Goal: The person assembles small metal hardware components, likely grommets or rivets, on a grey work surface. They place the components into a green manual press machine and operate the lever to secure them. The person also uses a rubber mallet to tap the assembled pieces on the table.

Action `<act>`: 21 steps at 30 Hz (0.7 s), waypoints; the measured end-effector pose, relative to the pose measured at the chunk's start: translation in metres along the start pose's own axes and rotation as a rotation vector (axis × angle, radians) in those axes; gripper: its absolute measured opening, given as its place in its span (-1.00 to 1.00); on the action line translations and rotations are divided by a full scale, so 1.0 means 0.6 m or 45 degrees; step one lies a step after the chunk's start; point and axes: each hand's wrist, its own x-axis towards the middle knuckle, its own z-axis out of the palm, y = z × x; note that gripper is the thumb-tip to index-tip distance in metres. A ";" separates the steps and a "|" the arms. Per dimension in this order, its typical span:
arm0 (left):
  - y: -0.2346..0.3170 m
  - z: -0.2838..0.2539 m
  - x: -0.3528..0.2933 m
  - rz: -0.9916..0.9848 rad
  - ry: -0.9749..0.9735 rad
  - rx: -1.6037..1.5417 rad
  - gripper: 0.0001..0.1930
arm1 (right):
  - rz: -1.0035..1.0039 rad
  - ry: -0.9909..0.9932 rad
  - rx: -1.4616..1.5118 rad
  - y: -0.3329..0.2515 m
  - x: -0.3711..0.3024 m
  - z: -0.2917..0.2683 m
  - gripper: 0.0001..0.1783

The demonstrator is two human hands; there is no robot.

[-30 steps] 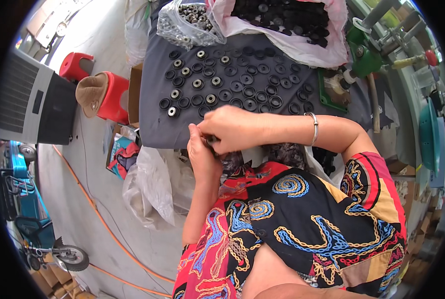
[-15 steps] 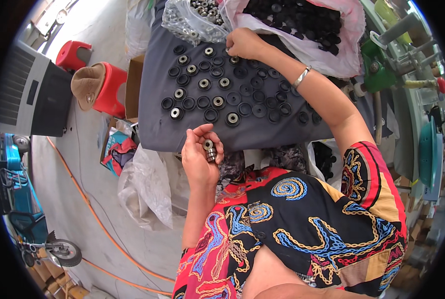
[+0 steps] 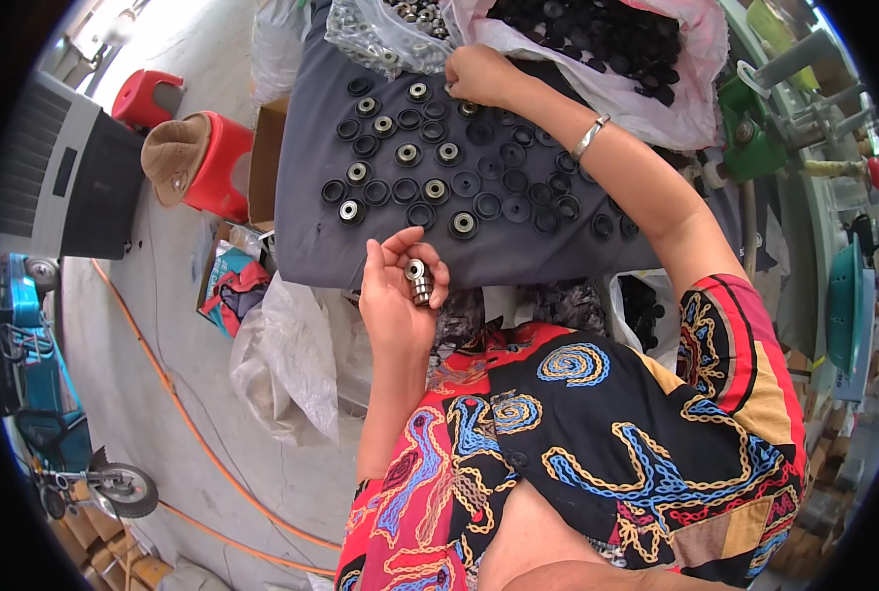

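Head: left hand (image 3: 397,283) cups bearings (image 3: 421,288), right hand (image 3: 481,77) near black parts (image 3: 479,133).

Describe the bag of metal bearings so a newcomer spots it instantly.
Find the gray cloth-covered table. At its far end, left of the pinkish-white sack, lies the clear plastic bag. Unlike that sack of black discs, it holds shiny metal bearings.

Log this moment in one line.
Left hand: holding silver ring-shaped metal bearings | Right hand: over dark grey cloth, near round black plastic parts | Right grip: unclear
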 end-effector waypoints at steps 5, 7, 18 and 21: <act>0.000 0.002 -0.002 -0.033 0.040 0.056 -0.47 | -0.408 0.299 -0.108 -0.085 -0.101 -0.046 -0.78; -0.004 0.005 -0.003 -0.036 0.038 0.148 -0.49 | -0.641 0.015 0.359 -0.135 -0.163 -0.058 -0.75; -0.030 0.017 -0.011 -0.088 0.016 0.300 -0.52 | -0.963 -0.331 0.406 -0.178 -0.272 -0.014 -0.72; -0.026 0.034 -0.015 -0.084 0.107 0.266 -0.51 | -0.980 -0.391 0.390 -0.181 -0.271 -0.029 -0.73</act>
